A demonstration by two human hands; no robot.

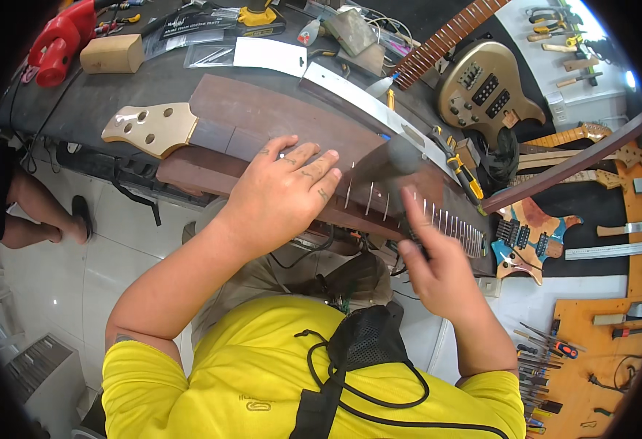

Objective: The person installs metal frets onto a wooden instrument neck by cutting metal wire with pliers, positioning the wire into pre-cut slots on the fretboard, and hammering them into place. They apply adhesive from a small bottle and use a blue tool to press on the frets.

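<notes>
A bass guitar neck lies across the bench, its pale headstock with several round holes at the left and its dark fingerboard running right. Thin silver frets cross the right part of the fingerboard. My left hand rests palm down on the neck, fingers stretched out flat beside the first visible frets. In my right hand is a hammer; its dark head is blurred by motion above the fingerboard. My right fingers wrap round the handle and are partly hidden.
A long silver straight bar lies behind the neck, near yellow-and-black pliers. Farther back are a wood block, a red tool and a gold guitar body. Another person's legs show at the left.
</notes>
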